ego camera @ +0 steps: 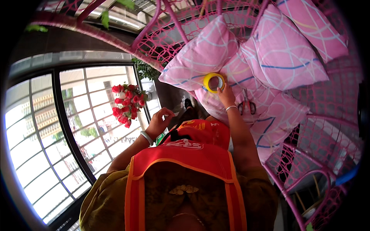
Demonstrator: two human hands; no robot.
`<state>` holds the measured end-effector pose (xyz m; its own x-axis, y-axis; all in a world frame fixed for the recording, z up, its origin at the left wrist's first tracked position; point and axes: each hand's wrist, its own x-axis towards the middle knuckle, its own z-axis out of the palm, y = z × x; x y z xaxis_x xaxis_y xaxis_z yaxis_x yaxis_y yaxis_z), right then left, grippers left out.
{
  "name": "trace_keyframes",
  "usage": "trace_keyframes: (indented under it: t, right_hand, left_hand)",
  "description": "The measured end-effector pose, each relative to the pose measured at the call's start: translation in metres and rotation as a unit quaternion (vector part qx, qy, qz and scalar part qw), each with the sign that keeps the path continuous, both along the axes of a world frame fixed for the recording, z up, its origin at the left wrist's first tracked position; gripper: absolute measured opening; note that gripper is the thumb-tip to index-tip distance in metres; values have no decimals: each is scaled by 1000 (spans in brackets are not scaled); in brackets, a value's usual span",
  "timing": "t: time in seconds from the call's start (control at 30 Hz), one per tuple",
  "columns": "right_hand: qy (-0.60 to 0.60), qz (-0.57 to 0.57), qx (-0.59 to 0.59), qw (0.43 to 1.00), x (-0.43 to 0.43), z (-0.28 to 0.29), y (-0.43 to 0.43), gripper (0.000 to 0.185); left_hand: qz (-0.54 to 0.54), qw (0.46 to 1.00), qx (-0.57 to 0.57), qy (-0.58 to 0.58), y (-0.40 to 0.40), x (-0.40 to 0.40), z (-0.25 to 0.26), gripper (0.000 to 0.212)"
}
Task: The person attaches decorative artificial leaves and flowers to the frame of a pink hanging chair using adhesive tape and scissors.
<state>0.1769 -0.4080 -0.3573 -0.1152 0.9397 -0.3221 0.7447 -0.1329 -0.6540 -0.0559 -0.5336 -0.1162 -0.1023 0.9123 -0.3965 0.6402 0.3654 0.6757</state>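
My right hand [227, 96] grips the lower right side of a roll of yellow tape [214, 83] over the pink patterned cushions [240, 72]. Just right of that hand, scissors [246, 104] with red and black handles lie on the cushion, blades pointing up in the picture. My left hand [159, 122] is raised in front of the red apron [202, 134], thumb and fingertips pinched together on a small, thin piece that is too small to name. A bunch of red roses [127, 104] shows left of that hand, by the window.
The cushions rest in a pink woven hanging-style seat with a netted back [162, 40] and metal tube frame [284, 193]. A barred window [86, 115] fills the left side. Green leaves [146, 69] show behind the netting, and a blue object [347, 175] is at the far right.
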Motion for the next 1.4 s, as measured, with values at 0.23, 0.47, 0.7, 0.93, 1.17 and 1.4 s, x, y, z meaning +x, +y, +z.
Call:
trace_keyframes:
  t: [0.23, 0.47, 0.7, 0.93, 1.17, 1.4]
  right_hand:
    - [46, -10, -52, 998, -13, -37, -6, 27]
    - [73, 192, -116, 972, -66, 35, -65, 24]
    - [-33, 374, -142, 916, -219, -34, -167, 27]
    - [-117, 374, -215, 894, -382, -144, -271, 33]
    - [78, 427, -316, 843, -438, -185, -294, 32]
    - [416, 194, -727, 510, -352, 27, -213, 57]
  left_hand:
    - [102, 992, 44, 54, -61, -16, 31, 5]
    - [304, 952, 18, -11, -139, -39, 20, 5]
    - [436, 894, 40, -97, -222, -61, 14, 6]
    - [603, 784, 38, -140, -284, -80, -36, 6]
    - [689, 668, 132, -249, -270, -130, -52, 6]
    - [666, 527, 268, -455, -229, -139, 15, 4]
